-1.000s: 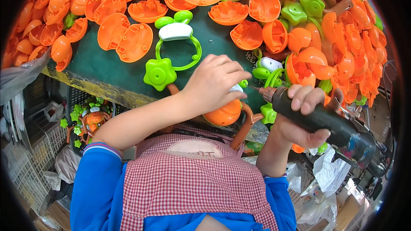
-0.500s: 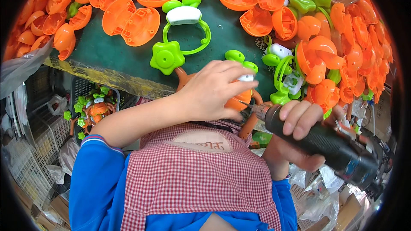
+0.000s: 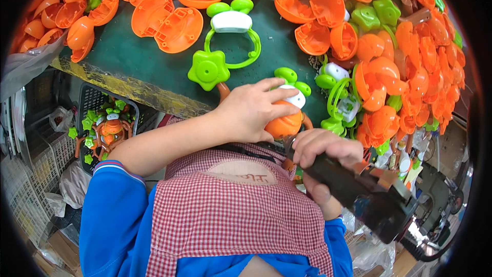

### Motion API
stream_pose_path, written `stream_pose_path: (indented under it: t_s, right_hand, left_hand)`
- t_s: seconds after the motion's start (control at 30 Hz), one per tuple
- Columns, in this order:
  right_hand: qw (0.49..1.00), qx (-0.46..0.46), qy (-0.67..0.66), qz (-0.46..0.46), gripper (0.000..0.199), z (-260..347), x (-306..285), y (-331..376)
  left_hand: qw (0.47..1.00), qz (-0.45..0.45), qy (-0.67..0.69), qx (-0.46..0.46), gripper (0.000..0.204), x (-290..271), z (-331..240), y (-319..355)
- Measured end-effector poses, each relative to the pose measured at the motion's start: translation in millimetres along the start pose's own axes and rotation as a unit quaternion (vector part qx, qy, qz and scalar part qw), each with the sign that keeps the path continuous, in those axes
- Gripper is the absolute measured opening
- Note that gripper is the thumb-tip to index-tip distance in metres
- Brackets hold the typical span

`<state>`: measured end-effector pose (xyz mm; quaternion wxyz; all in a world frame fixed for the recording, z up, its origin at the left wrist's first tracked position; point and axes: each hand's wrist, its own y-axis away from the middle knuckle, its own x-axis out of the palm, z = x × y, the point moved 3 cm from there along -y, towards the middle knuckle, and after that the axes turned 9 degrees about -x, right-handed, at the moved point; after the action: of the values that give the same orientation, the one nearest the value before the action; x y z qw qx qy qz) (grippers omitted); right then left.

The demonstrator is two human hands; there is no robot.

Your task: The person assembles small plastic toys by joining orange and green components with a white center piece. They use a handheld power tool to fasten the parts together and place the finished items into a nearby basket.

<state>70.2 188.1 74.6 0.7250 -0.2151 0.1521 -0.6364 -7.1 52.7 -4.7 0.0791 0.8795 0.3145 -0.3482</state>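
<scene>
My left hand (image 3: 249, 110) grips a toy with a round orange body (image 3: 285, 124), a white part and green knobs on top. Brown limbs stick out beside it, partly hidden by my fingers. In my right hand (image 3: 328, 149) is a black electric screwdriver (image 3: 351, 187), slanting up to the left. Its nose meets the lower edge of the orange body; the bit's tip is out of sight. Beyond my left hand lies a green ring (image 3: 254, 46) with a white piece (image 3: 231, 22) and a green star (image 3: 209, 70).
Orange half shells (image 3: 179, 29) are heaped along the table's back and right side. More green and white parts (image 3: 340, 92) lie right of the toy. A dark basket (image 3: 88, 107) with finished-looking toys stands below the table's worn yellow edge (image 3: 133, 90) at left.
The screwdriver has come left and tilted more steeply, its nose now against the orange body. My left hand keeps hold of the toy. The whole view has shifted slightly.
</scene>
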Motion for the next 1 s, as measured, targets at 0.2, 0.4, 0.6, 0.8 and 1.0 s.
stream_pose_path:
  t_s: [0.2, 0.4, 0.6, 0.8, 1.0]
  right_hand:
    - [0.997, -0.030, -0.041, 0.065, 0.049, -12, -2, -10]
    - [0.983, -0.057, -0.148, 0.097, 0.048, -26, -5, -16]
    - [0.978, 0.057, -0.201, -0.014, 0.064, -22, -23, -25]
    - [0.974, -0.065, -0.024, -0.214, 0.068, -55, -81, -43]
    - [0.957, -0.082, 0.080, -0.267, 0.068, -94, -91, -52]
  left_hand:
    - [1.000, 0.005, 0.020, -0.002, 0.060, -2, -1, 1]
    - [1.000, 0.010, 0.008, -0.006, 0.060, -2, 1, 1]
    - [0.999, 0.028, -0.013, -0.011, 0.064, -2, 2, -2]
    - [0.997, -0.067, 0.030, 0.034, 0.056, -16, 1, -15]
    - [0.991, -0.083, -0.105, -0.013, 0.027, -8, 18, -67]
